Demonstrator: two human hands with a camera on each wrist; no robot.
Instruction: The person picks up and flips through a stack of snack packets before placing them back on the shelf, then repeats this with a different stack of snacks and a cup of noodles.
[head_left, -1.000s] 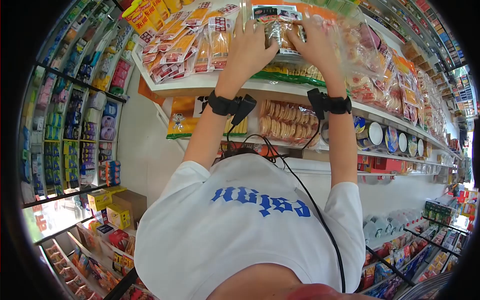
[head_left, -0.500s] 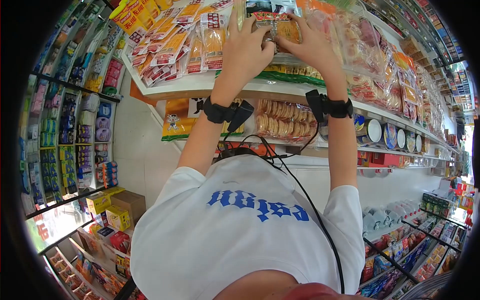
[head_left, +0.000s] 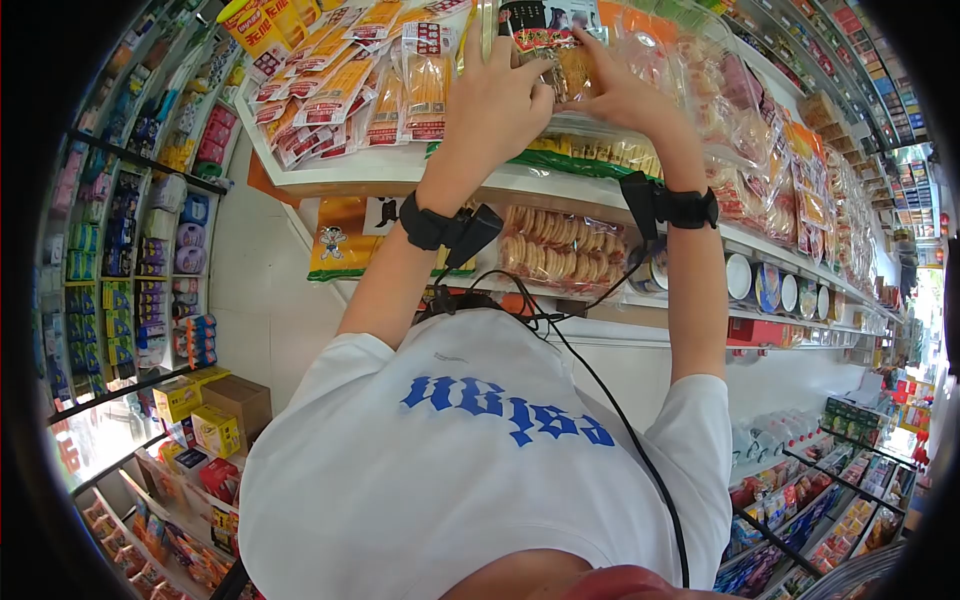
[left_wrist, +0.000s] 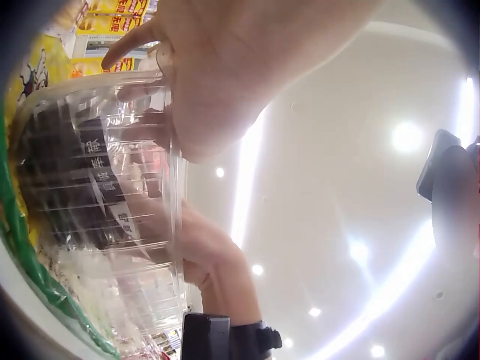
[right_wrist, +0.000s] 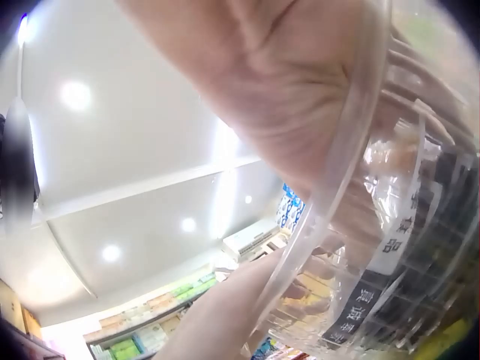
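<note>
A clear ribbed plastic tub [left_wrist: 176, 247] sits on the upper shelf, with dark-labelled snack packets inside. Both hands reach into it. A packet [head_left: 540, 25] with a dark printed top and a see-through window over amber food lies between them. My left hand [head_left: 497, 105] is at the packet's left side, with one finger [left_wrist: 127, 49] extended outside the tub rim. At the packet's right side, my right hand [head_left: 635, 100] has its index finger and thumb spread over the edge. In the right wrist view, the tub wall [right_wrist: 337, 172] partly covers the fingers.
Orange-and-white snack packets [head_left: 345, 90] are heaped left of the tub, with yellow canisters [head_left: 265, 30] behind. More bagged snacks [head_left: 750, 195] lie to the right. Below are a bag of round biscuits [head_left: 560, 245] and several tins [head_left: 768, 285]. Cables run down from the wrist cameras.
The fingers have shifted over the packet, and more of its dark printed top shows than a second ago. The head view has moved slightly. Both hands stay at the tub.
</note>
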